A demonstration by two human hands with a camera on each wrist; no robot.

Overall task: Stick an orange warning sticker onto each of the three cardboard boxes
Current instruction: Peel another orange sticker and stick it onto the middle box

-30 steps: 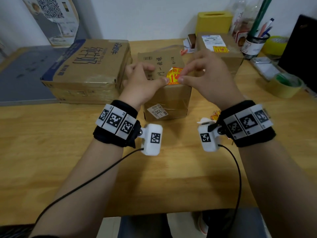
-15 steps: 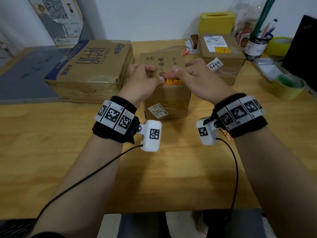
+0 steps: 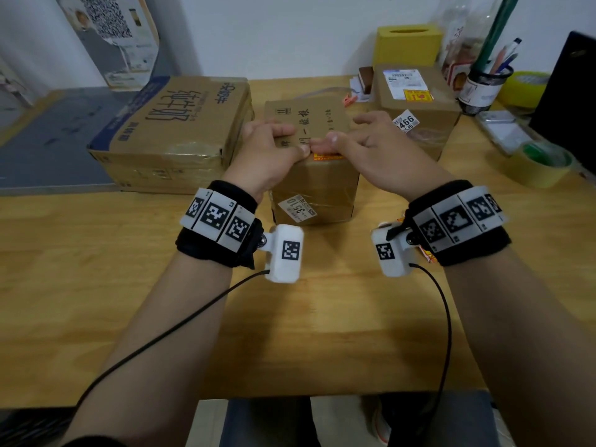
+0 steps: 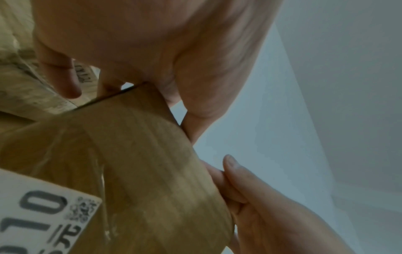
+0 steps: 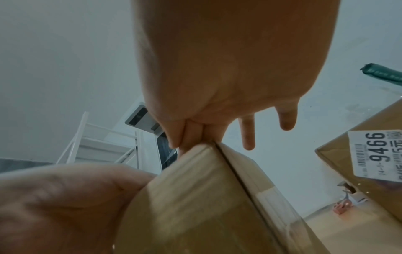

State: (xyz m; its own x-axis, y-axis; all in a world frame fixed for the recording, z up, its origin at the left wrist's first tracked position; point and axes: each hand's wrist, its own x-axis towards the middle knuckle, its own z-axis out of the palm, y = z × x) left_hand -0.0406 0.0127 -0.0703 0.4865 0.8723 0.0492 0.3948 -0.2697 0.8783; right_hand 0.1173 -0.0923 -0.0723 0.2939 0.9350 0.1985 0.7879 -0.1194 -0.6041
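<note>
Three cardboard boxes stand on the wooden table point(image 3: 96, 269): a large one point(image 3: 174, 124) at left, a small one point(image 3: 314, 185) in the middle, another point(image 3: 416, 124) at right. The right box carries an orange sticker point(image 3: 417, 95) on top. On the middle box a second orange sticker point(image 3: 325, 155) lies along the top front edge, mostly hidden under thumbs. My left hand point(image 3: 290, 141) rests on the box top, its thumb at the sticker's left end. My right hand point(image 3: 351, 130) presses the sticker with its thumb, the other fingers spread. The wrist views show the middle box point(image 4: 130, 163) point(image 5: 206, 197) from below.
A sticker sheet point(image 3: 425, 253) peeks out under my right wrist. At back right stand a yellow tissue box point(image 3: 408, 43), a pen holder point(image 3: 483, 85), a tape roll point(image 3: 538, 166) and a black screen point(image 3: 567, 98). A grey mat point(image 3: 48, 140) lies at far left.
One second ago both hands held the sticker pinched above the middle box. They have lowered it onto the box's top front edge and now press it flat.
</note>
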